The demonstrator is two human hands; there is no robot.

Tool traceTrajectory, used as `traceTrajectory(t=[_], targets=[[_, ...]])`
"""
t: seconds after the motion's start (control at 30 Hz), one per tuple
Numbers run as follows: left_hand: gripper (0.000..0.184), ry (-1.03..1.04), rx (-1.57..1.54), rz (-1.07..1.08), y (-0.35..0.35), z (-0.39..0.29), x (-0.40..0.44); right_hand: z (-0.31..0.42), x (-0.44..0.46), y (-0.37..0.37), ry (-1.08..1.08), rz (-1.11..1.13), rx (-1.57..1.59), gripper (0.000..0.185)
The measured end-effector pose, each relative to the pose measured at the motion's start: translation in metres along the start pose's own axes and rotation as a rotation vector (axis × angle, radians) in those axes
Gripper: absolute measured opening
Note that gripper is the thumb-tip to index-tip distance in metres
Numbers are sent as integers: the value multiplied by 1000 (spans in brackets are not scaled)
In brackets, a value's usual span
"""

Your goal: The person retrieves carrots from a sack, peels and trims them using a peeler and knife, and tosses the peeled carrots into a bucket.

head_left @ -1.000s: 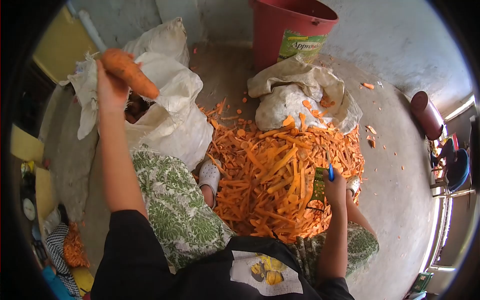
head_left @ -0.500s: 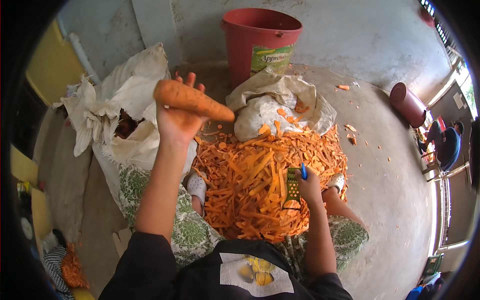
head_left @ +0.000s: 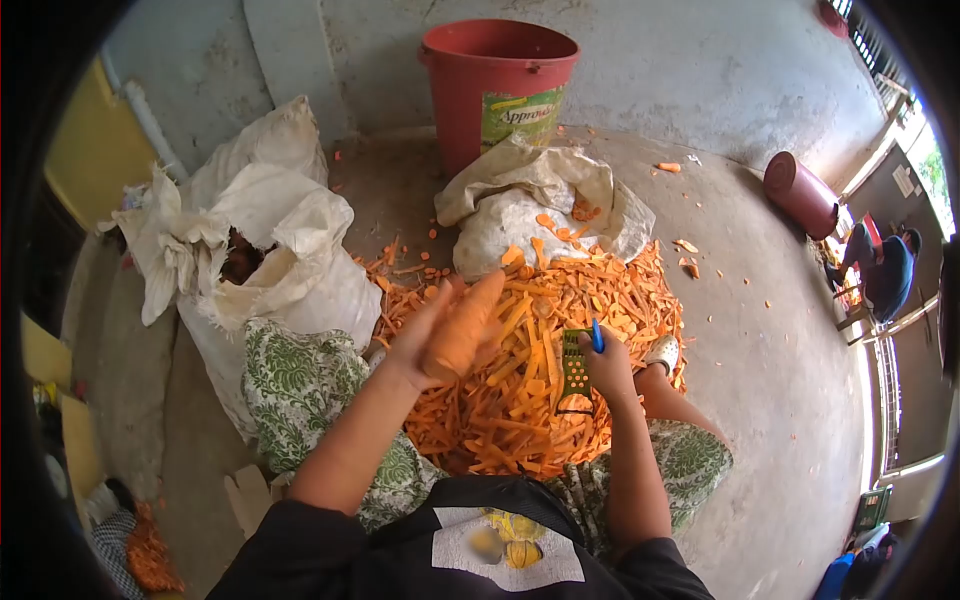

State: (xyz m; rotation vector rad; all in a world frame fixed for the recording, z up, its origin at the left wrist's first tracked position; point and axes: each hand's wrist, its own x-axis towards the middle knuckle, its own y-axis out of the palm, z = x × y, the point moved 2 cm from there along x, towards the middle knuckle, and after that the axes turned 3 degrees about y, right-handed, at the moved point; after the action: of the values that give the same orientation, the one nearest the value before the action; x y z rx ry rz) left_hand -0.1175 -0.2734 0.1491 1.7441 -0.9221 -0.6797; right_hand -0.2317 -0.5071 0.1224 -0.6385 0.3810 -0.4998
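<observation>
My left hand (head_left: 415,345) holds a thick, whole carrot (head_left: 464,330) above the left side of a heap of cut carrot strips (head_left: 500,420). The carrot's far end tilts up and to the right, and some fingers are hidden behind it. In my right hand (head_left: 608,368) is a flat green slicer (head_left: 576,372) with rows of holes, held low over the heap. A blue handle-like piece (head_left: 597,336) sticks up past my right thumb; whether it belongs to the slicer I cannot tell. The two hands are apart.
A white sack (head_left: 455,215) with carrot pieces on it lies behind the heap. Beyond stands a red bin (head_left: 460,110). A torn white sack (head_left: 300,215) is at left. At far right are a tipped maroon bin (head_left: 800,197) and a seated person (head_left: 890,275).
My left hand has come down and to the right with the carrot, from high on the left to over the heap. My right hand and the slicer have barely moved.
</observation>
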Motion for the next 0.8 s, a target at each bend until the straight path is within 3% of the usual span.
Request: traceTrajectory(t=[0.03,0.1,0.13,0.17,0.23,0.3,0.37,0.43,0.57,0.77,0.8], targets=[[42,-4,2,6,-11,10,0,-2,2,1,0,-8,1,31],[43,-281,-59,-350,-39,40,-2,-9,5,8,55,-24,231,32],[43,-295,-64,-347,-43,49,1,-7,5,11,25,-52,355,32],[40,-327,-115,-411,-47,60,1,19,-10,7,182,-77,510,30],[36,-363,-170,-476,-48,74,2,-11,10,43,243,-157,943,27],[36,-355,-31,-405,-43,80,6,19,-5,50,324,-119,1029,26],[35,-328,-44,-379,-44,83,7,50,-19,57,342,-149,1030,27],[34,-323,-55,-386,-39,83,4,52,-19,61,216,-140,791,29],[33,-276,-120,-467,-37,84,6,68,-22,62,164,-176,644,30],[34,-290,-106,-398,-45,83,4,71,-20,66,-13,-308,447,29],[35,-339,-7,-310,-55,81,2,64,-9,68,-17,-387,415,29]])
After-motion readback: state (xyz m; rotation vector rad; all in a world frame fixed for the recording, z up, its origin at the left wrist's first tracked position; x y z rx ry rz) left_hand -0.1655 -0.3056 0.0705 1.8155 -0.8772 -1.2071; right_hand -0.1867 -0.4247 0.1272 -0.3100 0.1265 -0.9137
